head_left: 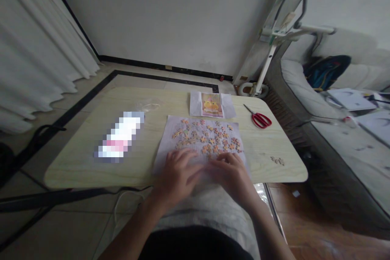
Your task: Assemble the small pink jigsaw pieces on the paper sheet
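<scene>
A white sheet (164,138) lies on the pale wooden table with many loose jigsaw puzzle pieces (203,140) spread over it. My left hand (180,170) rests at the sheet's near left, fingers stretched forward and thumb apart, with nothing visible in it. On the near right, my right hand (230,168) is closed, its fingers curled and fingertips together beside the nearest pieces. Whatever it may hold is too small or hidden to make out. Beyond the sheet lies a creased paper with a picture (212,105) of a yellow cartoon figure.
Red-handled scissors (261,120) lie at the table's right, above a small group of puzzle pieces (277,160). A blurred-out phone-like object (122,135) and clear plastic (148,105) are on the left. A grey sofa (344,158) stands to the right.
</scene>
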A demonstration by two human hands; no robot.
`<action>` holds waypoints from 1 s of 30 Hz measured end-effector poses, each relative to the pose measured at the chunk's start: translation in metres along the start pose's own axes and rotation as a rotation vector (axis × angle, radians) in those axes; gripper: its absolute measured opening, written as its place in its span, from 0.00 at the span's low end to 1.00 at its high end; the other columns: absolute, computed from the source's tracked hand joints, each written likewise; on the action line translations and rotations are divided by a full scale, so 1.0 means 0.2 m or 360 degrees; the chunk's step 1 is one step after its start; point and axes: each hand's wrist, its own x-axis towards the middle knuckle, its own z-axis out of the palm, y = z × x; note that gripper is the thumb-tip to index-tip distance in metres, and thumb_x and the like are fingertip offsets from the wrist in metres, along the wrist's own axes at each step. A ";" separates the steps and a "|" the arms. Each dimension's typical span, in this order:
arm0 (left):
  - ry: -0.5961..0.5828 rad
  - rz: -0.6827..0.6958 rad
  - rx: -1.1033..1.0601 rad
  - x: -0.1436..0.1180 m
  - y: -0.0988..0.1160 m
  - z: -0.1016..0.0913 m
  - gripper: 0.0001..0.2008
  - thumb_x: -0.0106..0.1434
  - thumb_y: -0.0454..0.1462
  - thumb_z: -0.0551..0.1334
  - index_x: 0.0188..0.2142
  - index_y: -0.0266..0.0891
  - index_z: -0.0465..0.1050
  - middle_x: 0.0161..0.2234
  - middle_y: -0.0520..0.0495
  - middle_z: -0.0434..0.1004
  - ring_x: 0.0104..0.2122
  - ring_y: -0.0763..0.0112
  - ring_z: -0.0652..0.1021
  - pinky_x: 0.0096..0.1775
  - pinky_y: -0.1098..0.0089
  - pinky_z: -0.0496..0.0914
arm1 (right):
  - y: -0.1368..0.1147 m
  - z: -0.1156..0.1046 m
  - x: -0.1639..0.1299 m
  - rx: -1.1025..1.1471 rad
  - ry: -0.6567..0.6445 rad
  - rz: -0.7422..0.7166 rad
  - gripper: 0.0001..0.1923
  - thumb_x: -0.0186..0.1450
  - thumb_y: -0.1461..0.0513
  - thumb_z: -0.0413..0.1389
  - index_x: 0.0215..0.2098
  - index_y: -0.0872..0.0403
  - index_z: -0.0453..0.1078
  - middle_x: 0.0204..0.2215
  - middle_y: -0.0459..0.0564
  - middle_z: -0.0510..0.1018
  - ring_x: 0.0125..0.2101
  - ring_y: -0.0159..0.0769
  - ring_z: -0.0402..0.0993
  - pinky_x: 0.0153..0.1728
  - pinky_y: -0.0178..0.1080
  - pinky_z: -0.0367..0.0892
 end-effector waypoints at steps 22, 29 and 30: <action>0.0193 -0.0135 0.0230 -0.13 -0.17 -0.03 0.07 0.65 0.40 0.61 0.39 0.44 0.78 0.47 0.44 0.76 0.52 0.54 0.70 0.50 0.51 0.65 | -0.17 0.09 0.05 -0.0120 -0.0178 -0.0135 0.12 0.64 0.66 0.58 0.43 0.44 0.77 0.42 0.51 0.72 0.41 0.42 0.65 0.47 0.50 0.64; 0.0189 -0.0139 0.0209 -0.14 -0.18 -0.03 0.06 0.65 0.39 0.62 0.39 0.44 0.77 0.47 0.44 0.75 0.52 0.53 0.70 0.50 0.49 0.65 | -0.19 0.09 0.06 -0.0243 -0.0216 -0.0162 0.10 0.64 0.66 0.58 0.42 0.47 0.76 0.43 0.52 0.72 0.41 0.43 0.65 0.46 0.49 0.64; 0.0191 -0.0141 0.0209 -0.14 -0.18 -0.03 0.06 0.65 0.39 0.62 0.39 0.44 0.77 0.47 0.44 0.75 0.52 0.53 0.70 0.50 0.49 0.65 | -0.19 0.09 0.06 -0.0231 -0.0198 -0.0172 0.11 0.64 0.66 0.58 0.42 0.47 0.76 0.43 0.52 0.73 0.41 0.43 0.65 0.46 0.49 0.64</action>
